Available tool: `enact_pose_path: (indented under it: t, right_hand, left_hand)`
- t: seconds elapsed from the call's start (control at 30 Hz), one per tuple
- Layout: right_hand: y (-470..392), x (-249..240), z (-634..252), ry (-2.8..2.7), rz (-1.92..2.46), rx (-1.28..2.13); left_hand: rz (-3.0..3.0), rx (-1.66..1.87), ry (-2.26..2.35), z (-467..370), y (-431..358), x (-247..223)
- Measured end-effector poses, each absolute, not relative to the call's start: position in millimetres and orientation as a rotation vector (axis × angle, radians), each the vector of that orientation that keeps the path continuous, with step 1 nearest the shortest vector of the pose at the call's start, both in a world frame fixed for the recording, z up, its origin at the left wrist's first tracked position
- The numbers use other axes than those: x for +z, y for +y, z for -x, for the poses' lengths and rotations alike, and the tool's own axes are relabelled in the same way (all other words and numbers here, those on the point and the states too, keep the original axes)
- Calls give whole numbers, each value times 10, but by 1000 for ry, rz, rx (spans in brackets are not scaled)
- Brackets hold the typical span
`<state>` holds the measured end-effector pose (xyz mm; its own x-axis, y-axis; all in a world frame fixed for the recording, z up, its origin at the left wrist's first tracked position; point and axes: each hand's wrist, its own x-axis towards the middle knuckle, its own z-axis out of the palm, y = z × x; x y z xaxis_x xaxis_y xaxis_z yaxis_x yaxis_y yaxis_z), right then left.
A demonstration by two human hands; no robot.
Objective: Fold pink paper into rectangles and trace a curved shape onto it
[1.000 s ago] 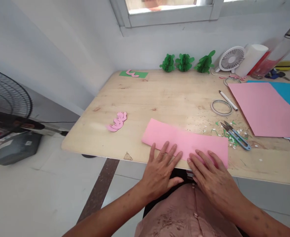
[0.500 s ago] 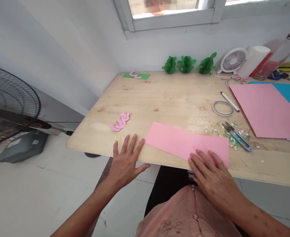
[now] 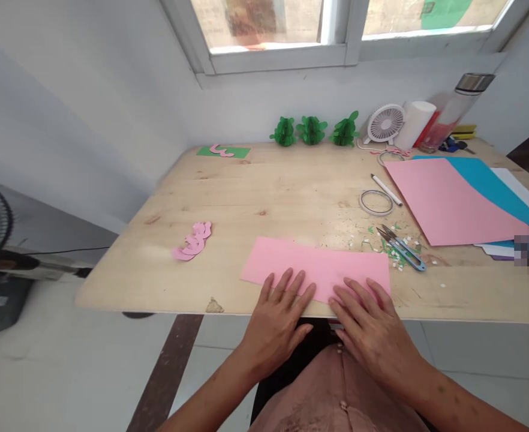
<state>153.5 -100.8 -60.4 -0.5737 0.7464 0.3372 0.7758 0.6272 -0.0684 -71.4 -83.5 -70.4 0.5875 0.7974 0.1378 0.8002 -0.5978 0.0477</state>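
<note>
Pink paper, folks: one long strip (image 3: 309,258) lay near the front edge of the wooden table (image 3: 246,192), and both hands were down on it! The left hand (image 3: 276,321) was open, back upward, fingers spread, tips resting on the strip's near side and gripping nothing. Alongside, the right hand (image 3: 375,327) was open too, fingers laid across the strip's right-hand part. Just beyond that end sat blue-handled snips (image 3: 394,240), blades angled away to the left, among green and white scraps (image 3: 393,258). Farther back, a tape ring (image 3: 376,213) lay just beside a white pen (image 3: 386,190); right of those, a large pink sheet (image 3: 448,201) overlapped a blue sheet (image 3: 483,183). Over left, wavy pink cutouts (image 3: 195,243) huddled together, while three green paper figures (image 3: 312,130) lined the wall (image 3: 246,102)!
</note>
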Motion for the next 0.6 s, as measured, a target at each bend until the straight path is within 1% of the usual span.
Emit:
enact_pose_path:
  t: [0.13, 0.27, 0.43, 0.6]
  right_hand:
    - [-988, -499, -1690, -2357, 1338, -163]
    - [-995, -535, -1807, -2166, 1470, -197]
    - [-1050, -672, -1817, -2115, 1535, -119]
    - [-1102, -738, -1819, -2073, 1537, -12]
  left_hand:
    - [2719, -290, -1432, 718, -924, -792]
    - [2689, -364, -1493, 650, -980, -781]
    - [2782, -409, -1389, 392, -861, -685]
    - [2879, -349, -1266, 148, -720, -664]
